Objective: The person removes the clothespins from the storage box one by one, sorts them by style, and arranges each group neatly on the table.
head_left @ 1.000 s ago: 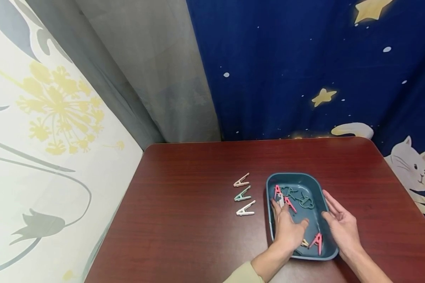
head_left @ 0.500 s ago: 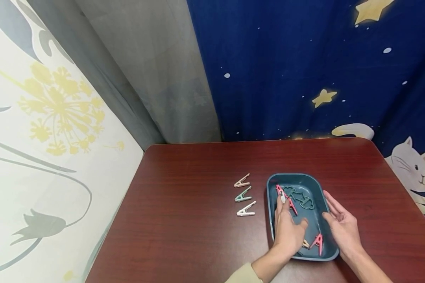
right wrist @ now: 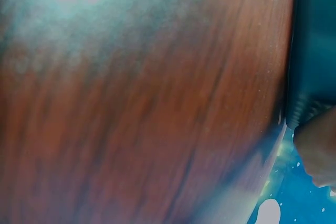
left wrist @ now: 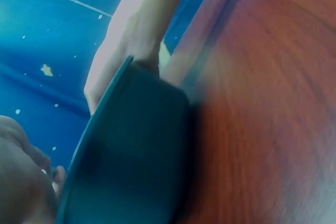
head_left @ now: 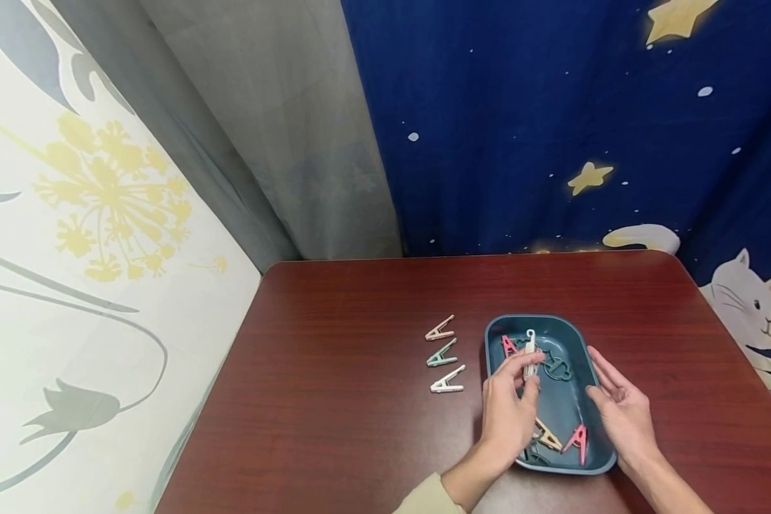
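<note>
My left hand (head_left: 507, 400) pinches a white clip (head_left: 530, 346) with a small hook at its top, raised over the blue-green tray (head_left: 583, 457). My right hand (head_left: 623, 414) grips the tray's right rim, thumb over the edge and fingers outside. Inside the tray lie a pink clip (head_left: 508, 345) at the far left, another pink clip (head_left: 576, 441) near the front, a beige clip (head_left: 548, 435) and dark green hooked pieces (head_left: 557, 367). In the left wrist view the tray's side wall (left wrist: 142, 145) hides the contents, and the left hand (left wrist: 26, 177) shows at the edge.
Left of the tray, three clips lie in a column on the brown table (head_left: 334, 371): a pale pink clip (head_left: 440, 329), a light green clip (head_left: 442, 353) and a white clip (head_left: 447, 380). A blue curtain (head_left: 488, 143) hangs behind the table.
My left hand has lifted the white clip from among the pink ones and shifted it right, over the tray's middle. More of the beige clip now shows. The right hand stays on the rim.
</note>
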Motion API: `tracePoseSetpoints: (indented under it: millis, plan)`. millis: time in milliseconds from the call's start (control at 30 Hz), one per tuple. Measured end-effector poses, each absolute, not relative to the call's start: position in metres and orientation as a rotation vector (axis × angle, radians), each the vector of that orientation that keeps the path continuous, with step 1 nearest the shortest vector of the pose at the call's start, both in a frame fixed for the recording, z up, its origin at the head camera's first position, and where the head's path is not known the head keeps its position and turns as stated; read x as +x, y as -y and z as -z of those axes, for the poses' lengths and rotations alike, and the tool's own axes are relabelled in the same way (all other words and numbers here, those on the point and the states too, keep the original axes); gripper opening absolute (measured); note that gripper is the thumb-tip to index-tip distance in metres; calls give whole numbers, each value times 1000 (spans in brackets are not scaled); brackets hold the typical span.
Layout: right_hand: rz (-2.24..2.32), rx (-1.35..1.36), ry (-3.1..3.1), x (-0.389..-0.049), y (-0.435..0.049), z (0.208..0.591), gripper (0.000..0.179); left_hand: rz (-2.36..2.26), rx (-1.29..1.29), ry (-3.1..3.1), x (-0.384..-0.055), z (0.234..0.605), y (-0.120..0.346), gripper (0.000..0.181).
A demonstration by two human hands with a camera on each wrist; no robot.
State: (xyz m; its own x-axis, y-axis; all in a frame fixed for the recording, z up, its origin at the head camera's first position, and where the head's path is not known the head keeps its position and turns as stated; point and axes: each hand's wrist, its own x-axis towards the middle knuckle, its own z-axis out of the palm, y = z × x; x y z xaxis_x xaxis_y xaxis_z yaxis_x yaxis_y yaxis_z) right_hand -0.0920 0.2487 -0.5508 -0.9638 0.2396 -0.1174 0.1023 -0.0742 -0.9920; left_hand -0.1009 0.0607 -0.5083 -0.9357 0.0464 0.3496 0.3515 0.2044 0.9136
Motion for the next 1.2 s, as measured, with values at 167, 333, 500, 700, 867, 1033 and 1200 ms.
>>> tracePoseSetpoints:
  millis: [167,333,500,700,867,1033,1200]
  plan:
    - [-2225,-348,2032,-92,-249,551,65,1834,-529,2188,-107,500,-42,30]
    - [-2226,-346,2028,-92,-249,551,65,1822,-634,2134,-114,495,-23,21]
    - [-2235,-368,2039,-91,-249,550,65,1936,-563,2161,-116,495,2,16]
    - [-2232,-389,2054,-91,-249,549,65,1991,-426,2236,-117,500,38,18]
    - [-2226,-383,2055,-90,-249,549,65,2035,-340,2252,-116,507,67,18]
    - [-2221,-388,2062,-90,-249,549,65,1971,-276,2333,-111,515,87,16]
    - [-2210,-388,2070,-91,-249,550,65,2012,-198,2392,-104,524,97,15]
